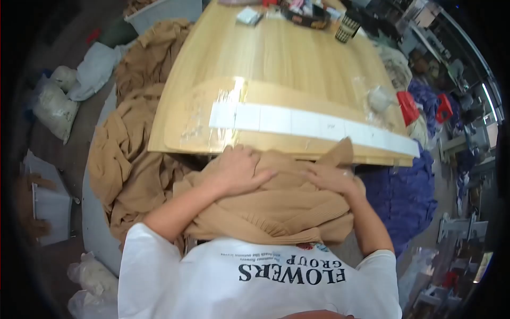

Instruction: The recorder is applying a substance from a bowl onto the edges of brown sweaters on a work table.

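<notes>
Left hand point(239, 171) flat on tan knit point(281, 199), thumb wide; right hand point(332, 178) draped, grip unclear.

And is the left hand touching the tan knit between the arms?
Touching: the head view shows the left hand resting palm-down on the tan knit.

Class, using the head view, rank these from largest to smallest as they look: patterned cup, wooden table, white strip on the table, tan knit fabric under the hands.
1. Wooden table
2. Tan knit fabric
3. White strip, long but narrow
4. Patterned cup
</notes>
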